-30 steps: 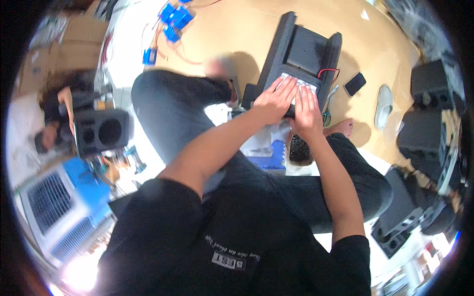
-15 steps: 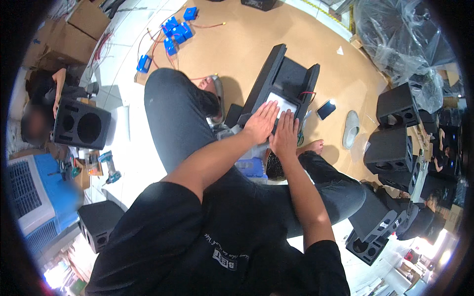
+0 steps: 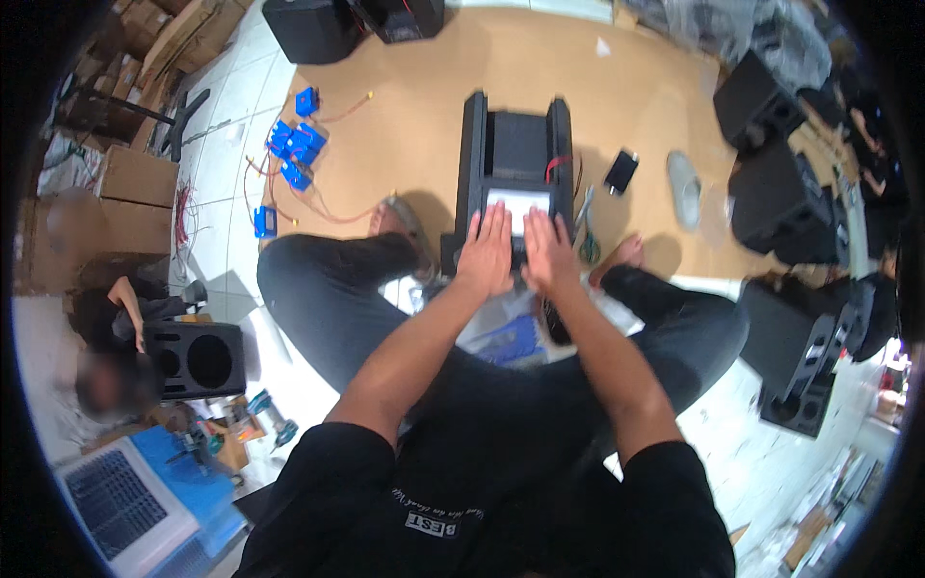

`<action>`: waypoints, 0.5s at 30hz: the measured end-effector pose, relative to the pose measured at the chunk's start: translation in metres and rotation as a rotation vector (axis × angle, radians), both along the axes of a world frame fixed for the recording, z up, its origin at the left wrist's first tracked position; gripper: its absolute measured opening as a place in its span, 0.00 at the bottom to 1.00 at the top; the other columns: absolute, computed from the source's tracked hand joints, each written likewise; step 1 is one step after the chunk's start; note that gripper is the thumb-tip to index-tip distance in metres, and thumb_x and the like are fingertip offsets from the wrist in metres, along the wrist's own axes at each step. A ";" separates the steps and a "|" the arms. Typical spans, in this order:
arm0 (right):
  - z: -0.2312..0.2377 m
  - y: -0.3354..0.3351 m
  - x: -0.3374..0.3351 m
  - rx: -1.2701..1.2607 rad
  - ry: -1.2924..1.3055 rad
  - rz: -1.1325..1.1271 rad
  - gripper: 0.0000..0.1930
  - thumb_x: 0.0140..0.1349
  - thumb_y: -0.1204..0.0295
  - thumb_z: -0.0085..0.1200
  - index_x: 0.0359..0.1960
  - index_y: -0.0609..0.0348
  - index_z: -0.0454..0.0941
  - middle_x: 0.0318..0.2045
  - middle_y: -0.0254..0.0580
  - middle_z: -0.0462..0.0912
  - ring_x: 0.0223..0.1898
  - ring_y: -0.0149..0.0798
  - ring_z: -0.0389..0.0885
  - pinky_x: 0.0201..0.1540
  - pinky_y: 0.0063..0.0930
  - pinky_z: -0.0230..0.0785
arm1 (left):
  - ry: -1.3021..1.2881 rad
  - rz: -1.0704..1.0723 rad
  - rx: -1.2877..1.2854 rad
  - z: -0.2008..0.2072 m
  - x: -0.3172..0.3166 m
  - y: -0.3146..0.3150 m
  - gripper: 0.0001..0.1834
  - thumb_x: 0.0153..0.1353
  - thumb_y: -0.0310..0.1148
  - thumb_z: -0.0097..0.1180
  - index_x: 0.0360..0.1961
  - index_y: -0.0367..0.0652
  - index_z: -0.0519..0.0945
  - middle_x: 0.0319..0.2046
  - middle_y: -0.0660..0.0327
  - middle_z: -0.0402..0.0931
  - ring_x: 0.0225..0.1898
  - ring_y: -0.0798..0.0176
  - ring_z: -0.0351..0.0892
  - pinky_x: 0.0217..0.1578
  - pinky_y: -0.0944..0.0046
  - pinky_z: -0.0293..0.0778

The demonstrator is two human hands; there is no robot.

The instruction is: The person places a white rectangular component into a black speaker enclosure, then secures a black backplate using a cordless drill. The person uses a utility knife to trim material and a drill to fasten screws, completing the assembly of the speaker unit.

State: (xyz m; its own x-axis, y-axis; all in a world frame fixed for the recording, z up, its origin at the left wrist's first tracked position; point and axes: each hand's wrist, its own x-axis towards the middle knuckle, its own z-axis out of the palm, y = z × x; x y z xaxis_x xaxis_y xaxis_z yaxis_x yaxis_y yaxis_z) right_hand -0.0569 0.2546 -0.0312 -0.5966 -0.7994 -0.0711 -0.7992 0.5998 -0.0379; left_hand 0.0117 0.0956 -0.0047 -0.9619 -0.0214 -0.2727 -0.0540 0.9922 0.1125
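A black speaker cabinet (image 3: 518, 144) stands in front of me on the cardboard, its recessed back facing up. On its near part lies a white rectangular piece, like a label or sheet (image 3: 520, 199). My left hand (image 3: 488, 253) rests flat on the piece's near left side, fingers stretched forward. Beside it, my right hand (image 3: 548, 252) lies flat at the near right side, fingers also extended. Both hands are open and grip nothing; they cover the near edge of the white piece. A red wire (image 3: 557, 166) comes out at the cabinet's right wall.
Blue battery packs (image 3: 296, 142) with wires lie at the far left. A phone (image 3: 621, 171), scissors (image 3: 590, 249) and a slipper (image 3: 685, 190) are to the right. More speaker cabinets (image 3: 782, 202) line the right side. At left a person sits by another cabinet (image 3: 198, 359).
My view has turned, so the cabinet now appears straight ahead rather than slanted. Both hands stay on the white piece, slightly farther apart, the right one pulled a little to its near right side.
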 end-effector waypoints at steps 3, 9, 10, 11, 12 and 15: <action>-0.005 0.001 0.002 -0.040 0.034 -0.007 0.49 0.53 0.59 0.65 0.76 0.66 0.57 0.77 0.52 0.58 0.78 0.47 0.56 0.80 0.49 0.43 | -0.103 -0.040 -0.032 0.003 -0.009 -0.006 0.60 0.52 0.46 0.67 0.78 0.29 0.48 0.80 0.42 0.42 0.81 0.47 0.44 0.79 0.45 0.44; -0.009 0.003 0.002 -0.208 0.071 -0.010 0.46 0.54 0.62 0.65 0.74 0.66 0.59 0.76 0.54 0.60 0.77 0.51 0.58 0.79 0.49 0.44 | -0.220 -0.059 0.004 0.019 -0.003 -0.011 0.57 0.56 0.43 0.65 0.78 0.29 0.46 0.81 0.43 0.40 0.82 0.48 0.42 0.78 0.46 0.46; -0.009 0.006 0.001 -0.308 -0.037 -0.018 0.45 0.55 0.64 0.65 0.74 0.66 0.60 0.75 0.55 0.61 0.76 0.53 0.59 0.79 0.49 0.45 | -0.249 -0.060 0.004 0.023 0.004 -0.009 0.57 0.56 0.42 0.65 0.78 0.29 0.45 0.81 0.43 0.38 0.82 0.49 0.41 0.78 0.46 0.46; -0.010 0.008 -0.002 -0.402 -0.147 -0.023 0.44 0.56 0.65 0.65 0.73 0.66 0.60 0.74 0.57 0.62 0.75 0.54 0.60 0.78 0.50 0.46 | -0.152 -0.064 -0.001 0.027 0.015 -0.007 0.49 0.57 0.41 0.65 0.75 0.30 0.58 0.77 0.42 0.54 0.78 0.46 0.56 0.76 0.45 0.53; -0.011 0.012 -0.005 -0.537 -0.145 -0.070 0.42 0.56 0.66 0.65 0.73 0.67 0.61 0.73 0.58 0.63 0.74 0.56 0.62 0.77 0.50 0.49 | -0.051 -0.018 0.077 0.030 0.019 -0.008 0.43 0.58 0.41 0.65 0.71 0.32 0.63 0.72 0.43 0.61 0.73 0.45 0.62 0.74 0.45 0.58; -0.017 0.029 -0.020 -1.003 -0.078 -0.218 0.32 0.62 0.66 0.61 0.66 0.65 0.69 0.66 0.62 0.70 0.68 0.60 0.69 0.70 0.49 0.63 | 0.143 0.183 0.310 0.042 0.025 -0.006 0.25 0.59 0.38 0.66 0.55 0.37 0.81 0.52 0.45 0.82 0.55 0.42 0.82 0.60 0.51 0.76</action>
